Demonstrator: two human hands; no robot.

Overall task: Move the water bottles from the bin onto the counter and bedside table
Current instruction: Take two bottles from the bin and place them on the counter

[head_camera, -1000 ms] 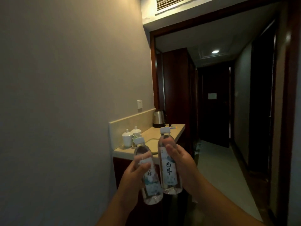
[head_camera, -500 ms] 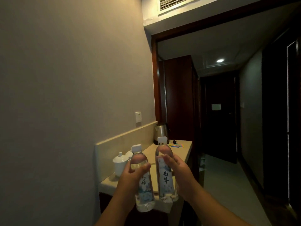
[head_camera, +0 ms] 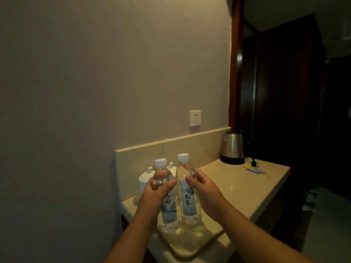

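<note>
The left hand point(head_camera: 154, 196) has its fingers point(head_camera: 168, 185) wrapped around the left bottle point(head_camera: 165, 194), and the right hand point(head_camera: 207, 194) has its fingers curled around the right bottle point(head_camera: 187, 188). Both bottles are upright, side by side and nearly touching, each with a white cap and a pale printed label. Their bases sit at or just above a tray point(head_camera: 185, 249) on the near end of the beige surface point(head_camera: 237, 188); whether they rest on it cannot be told. Just behind the bottles stand white lidded cups point(head_camera: 145, 178). Well beyond the bottles, at the far end, is a steel kettle point(head_camera: 232, 147), with coloured sticks point(head_camera: 256, 170) beside it. A wall socket point(head_camera: 195, 118) is above the bottles.
</note>
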